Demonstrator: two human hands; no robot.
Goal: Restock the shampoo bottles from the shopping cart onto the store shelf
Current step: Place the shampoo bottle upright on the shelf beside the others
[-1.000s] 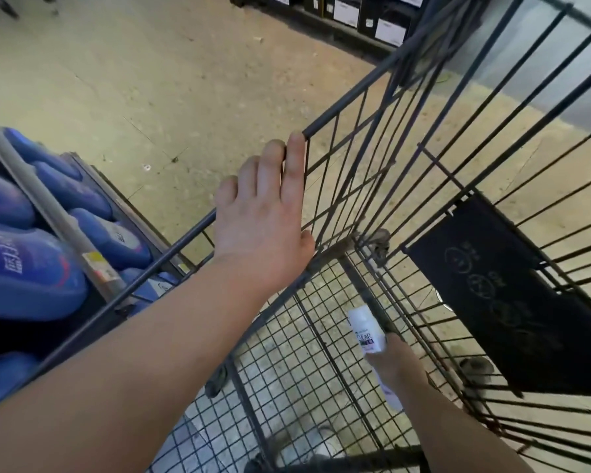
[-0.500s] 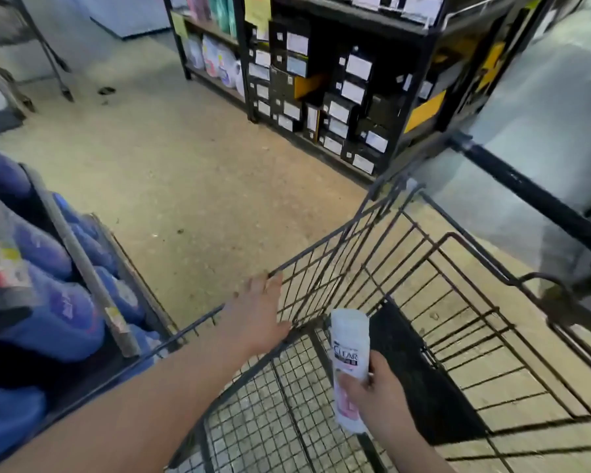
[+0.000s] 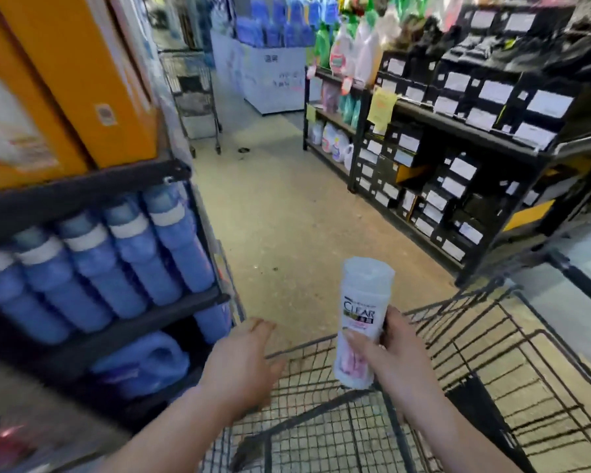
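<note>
My right hand [image 3: 394,356] grips a white and pink shampoo bottle [image 3: 359,319] marked CLEAR, held upright above the front of the black wire shopping cart [image 3: 458,380]. My left hand [image 3: 243,363] hovers over the cart's front left rim with its fingers loosely spread and nothing in it. The black store shelf [image 3: 93,189] stands at my left, with a row of blue bottles [image 3: 116,254] on its middle level. The cart's mesh floor shows below my arms, with no other bottle in sight.
Orange boxes [image 3: 82,80] fill the top level of the left shelf and a blue jug [image 3: 144,363] sits lower down. Across the beige aisle floor [image 3: 287,213] stands a black rack [image 3: 475,131] of dark boxes. Another cart [image 3: 195,100] and a display bin [image 3: 273,70] are far ahead.
My right hand has lifted the bottle out of the cart basket to chest height. My left hand has come off the cart rim. My view has swung up from the cart to the aisle.
</note>
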